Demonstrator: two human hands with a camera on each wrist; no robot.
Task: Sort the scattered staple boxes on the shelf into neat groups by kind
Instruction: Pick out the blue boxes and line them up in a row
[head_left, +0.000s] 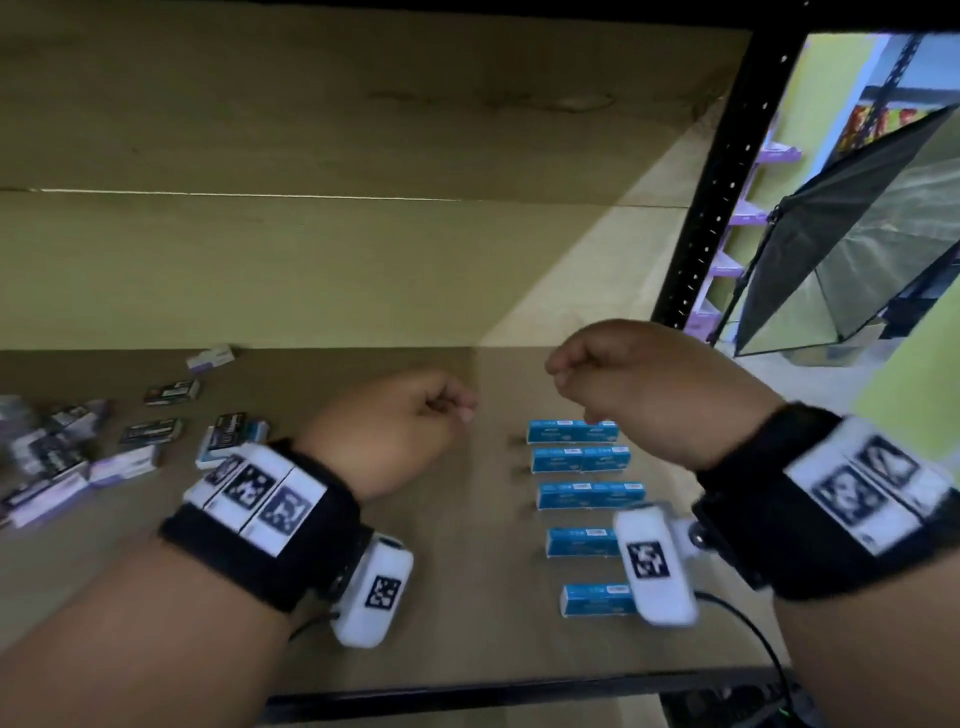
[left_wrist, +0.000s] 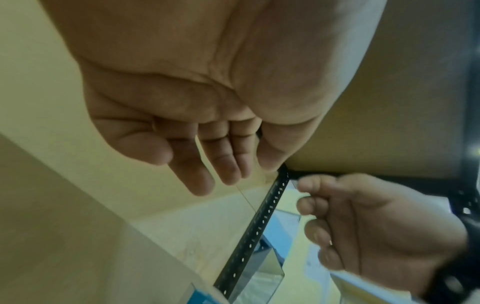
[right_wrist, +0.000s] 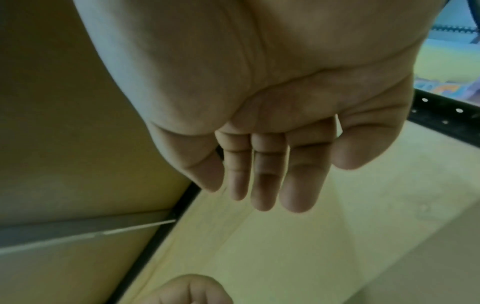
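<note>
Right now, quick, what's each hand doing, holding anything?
Left hand: open, fingers loosely curled, holding nothing.
Right hand: open, fingers loose, holding nothing, raised above the small blue cardboard staple boxes.

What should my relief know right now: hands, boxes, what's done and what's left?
Left hand: holds nothing, fingers loosely curled, above the shelf.
Right hand: also holds nothing, raised over the blue boxes.
Done: blue boxes lined up in five neat rows on the right.
Left: black boxes and white-and-purple boxes lie scattered and mixed at the left; group each kind.
</note>
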